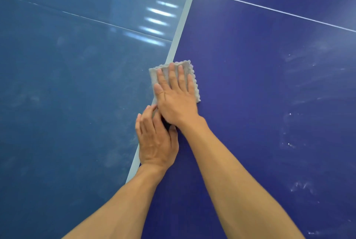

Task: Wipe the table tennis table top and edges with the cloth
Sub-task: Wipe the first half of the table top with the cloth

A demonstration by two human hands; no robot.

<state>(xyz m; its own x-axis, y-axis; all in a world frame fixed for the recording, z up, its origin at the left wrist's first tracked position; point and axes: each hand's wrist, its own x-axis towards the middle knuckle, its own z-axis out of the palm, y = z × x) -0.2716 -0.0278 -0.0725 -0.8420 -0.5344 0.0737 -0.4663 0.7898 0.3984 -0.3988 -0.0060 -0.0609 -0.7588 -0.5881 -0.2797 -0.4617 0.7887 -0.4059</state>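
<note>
My right hand point(174, 98) lies flat, pressing the cloth point(187, 67) on the table edge point(178, 32). My left hand point(156, 140), just behind, may pinch it; I cannot tell. Next, I think: push forward along the edge.

The floor point(57, 133) is smooth, glossy blue and fills the left side of the view. A thin pale line point(86, 19) runs across it on a slant, high up. A column of short bright bars of light point(156, 21) is mirrored in the sheen, within a paler hazy patch. Dull, cloudy smudges point(28, 98) mark the floor lower down
</note>
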